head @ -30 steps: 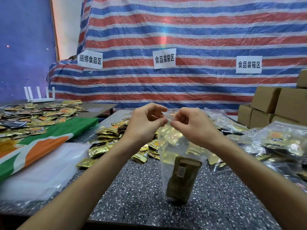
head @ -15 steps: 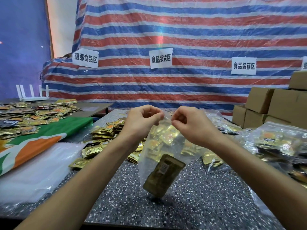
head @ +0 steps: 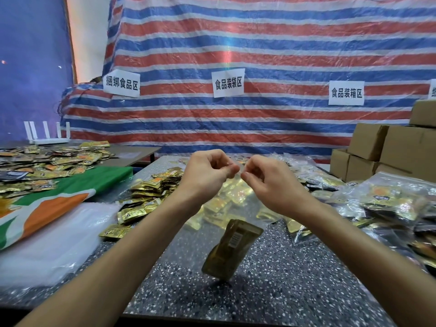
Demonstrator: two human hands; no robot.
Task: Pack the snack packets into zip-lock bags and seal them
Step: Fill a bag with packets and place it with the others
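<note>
Speckled table (head: pixel 295 293); left hand (head: pixel 207 173) and right hand (head: pixel 271 182) pinch filmy bag (head: pixel 227 200).

Zip-lock bag (head: pixel 226 208): thin clear plastic, glossy, lightly crinkled. Snack packet (head: pixel 232 249) inside it: dull gold foil. Loose packets (head: pixel 146 197), left of centre: shiny gold foil. Table (head: pixel 283 291): dark, white-speckled, stone-look top, smooth. Near-left sheets (head: pixel 47 244): milky soft plastic. Left cloth (head: pixel 59 199): matt fabric. Far tarp (head: pixel 259 55): woven plastic, faint sheen. Signs (head: pixel 228 83): matt paper. Right boxes (head: pixel 401 147): plain matt cardboard.
</note>
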